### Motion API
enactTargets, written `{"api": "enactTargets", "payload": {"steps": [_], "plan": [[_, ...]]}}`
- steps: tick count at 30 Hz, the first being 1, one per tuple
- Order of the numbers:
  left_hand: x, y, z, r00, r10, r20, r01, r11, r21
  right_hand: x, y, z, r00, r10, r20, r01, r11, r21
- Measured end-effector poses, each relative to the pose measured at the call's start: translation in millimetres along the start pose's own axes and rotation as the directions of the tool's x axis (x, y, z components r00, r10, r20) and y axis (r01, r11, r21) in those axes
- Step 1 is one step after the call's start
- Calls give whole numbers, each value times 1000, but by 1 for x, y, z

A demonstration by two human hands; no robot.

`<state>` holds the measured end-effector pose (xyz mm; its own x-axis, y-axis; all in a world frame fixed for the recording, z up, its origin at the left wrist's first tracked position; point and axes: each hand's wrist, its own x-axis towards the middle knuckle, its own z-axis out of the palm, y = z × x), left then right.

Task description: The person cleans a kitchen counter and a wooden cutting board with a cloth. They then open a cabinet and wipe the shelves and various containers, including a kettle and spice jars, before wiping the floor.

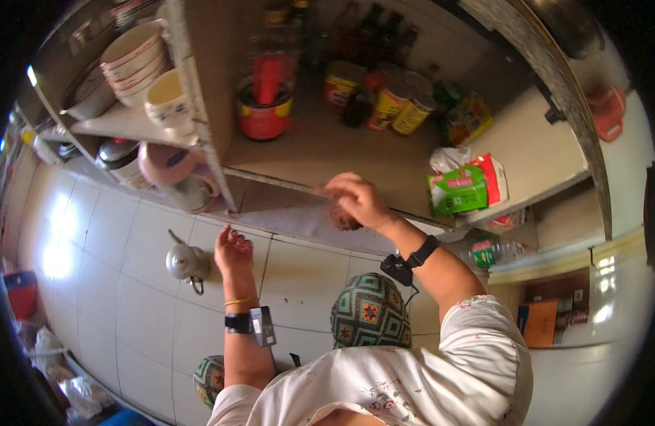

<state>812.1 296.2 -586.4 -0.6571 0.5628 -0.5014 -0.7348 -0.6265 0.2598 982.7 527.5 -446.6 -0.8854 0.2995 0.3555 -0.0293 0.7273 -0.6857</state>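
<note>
My right hand (356, 199) is over the front edge of a cupboard shelf (306, 154), blurred by motion. A reddish-brown lump (344, 217), too blurred to name, is in its grasp below the palm. My left hand (234, 250) is raised lower and to the left, above the tiled floor, its fingers curled. Dark red spots show at those fingers; whether they are nails or small things held is unclear. Near it on the floor stands a metal kettle (183, 262) with a spout and handle.
On the shelf are a red pot-like container (264, 120), yellow-and-red tins (391, 104), dark bottles (372, 32) and a green packet (458, 190). Stacked bowls (133, 64) and a patterned mug (167, 98) fill the left shelf. A plastic bottle (495, 251) lies low at right.
</note>
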Motion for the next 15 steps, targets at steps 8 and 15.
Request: {"api": "enactTargets", "payload": {"steps": [8,15], "plan": [[4,-4,-11,996,-37,-83,38,999,7,-6,74,-142,615,602,-509,-626,765,148],[7,-13,-14,996,-85,-22,85,996,33,25,173,-137,573,795,-197,-728,383,-568]]}}
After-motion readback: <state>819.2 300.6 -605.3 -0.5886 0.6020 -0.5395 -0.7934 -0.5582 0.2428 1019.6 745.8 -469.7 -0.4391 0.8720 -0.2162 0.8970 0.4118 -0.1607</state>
